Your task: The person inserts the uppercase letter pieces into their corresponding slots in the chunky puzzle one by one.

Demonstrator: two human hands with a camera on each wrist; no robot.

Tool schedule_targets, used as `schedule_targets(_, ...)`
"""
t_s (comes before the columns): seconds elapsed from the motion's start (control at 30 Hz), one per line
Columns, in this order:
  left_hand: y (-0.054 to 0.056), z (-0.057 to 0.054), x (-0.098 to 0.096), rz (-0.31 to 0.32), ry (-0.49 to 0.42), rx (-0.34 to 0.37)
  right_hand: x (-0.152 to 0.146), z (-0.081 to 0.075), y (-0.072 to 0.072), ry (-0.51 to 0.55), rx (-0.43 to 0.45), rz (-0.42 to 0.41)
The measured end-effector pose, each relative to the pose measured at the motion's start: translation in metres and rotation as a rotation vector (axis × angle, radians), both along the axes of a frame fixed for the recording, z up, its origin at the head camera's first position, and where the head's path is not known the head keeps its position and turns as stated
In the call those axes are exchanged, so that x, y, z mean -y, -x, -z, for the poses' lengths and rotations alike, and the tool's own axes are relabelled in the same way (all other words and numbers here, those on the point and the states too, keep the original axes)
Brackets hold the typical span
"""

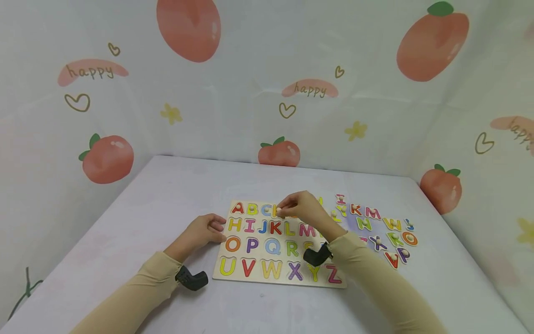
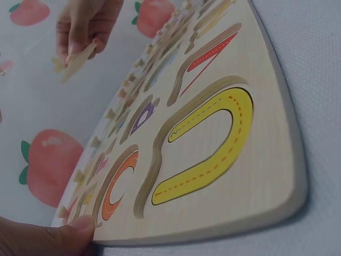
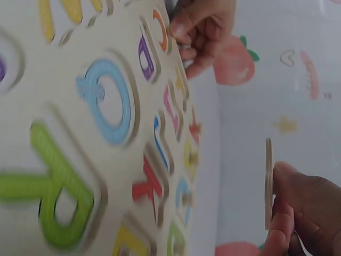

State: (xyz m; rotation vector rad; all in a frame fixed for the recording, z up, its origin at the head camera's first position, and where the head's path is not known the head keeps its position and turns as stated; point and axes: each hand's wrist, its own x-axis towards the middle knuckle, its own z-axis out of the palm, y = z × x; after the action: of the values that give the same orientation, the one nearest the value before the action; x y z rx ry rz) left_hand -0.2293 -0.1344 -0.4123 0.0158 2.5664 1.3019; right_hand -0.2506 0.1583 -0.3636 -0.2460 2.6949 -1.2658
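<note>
A wooden alphabet puzzle board (image 1: 258, 260) lies on the white table, with knobbed letters A, B and C in its top row and printed slots below. My left hand (image 1: 204, 232) rests at the board's left edge, its thumb (image 2: 80, 223) touching the rim. Over the top row, my right hand (image 1: 303, 208) pinches a yellow letter puzzle piece (image 1: 274, 210) by its knob. That thin wooden piece (image 3: 268, 184) appears edge-on in the right wrist view, apart from the board. Part of the top row is hidden behind my right hand.
Loose knobbed letters lie scattered right of the board, among them a red K (image 1: 355, 209), a pink M (image 1: 372, 213), an orange O (image 1: 410, 239) and a purple P (image 1: 403, 254). Cloth walls (image 1: 233, 93) printed with fruit stand behind and beside the table.
</note>
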Motion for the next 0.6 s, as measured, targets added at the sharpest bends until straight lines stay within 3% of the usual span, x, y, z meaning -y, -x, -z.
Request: schedule_targets(0.6, 0.0, -0.003, 0.001, 0.016, -0.009, 0.008, 0.08, 0.02, 0.001, -0.026, 0.025, -0.122)
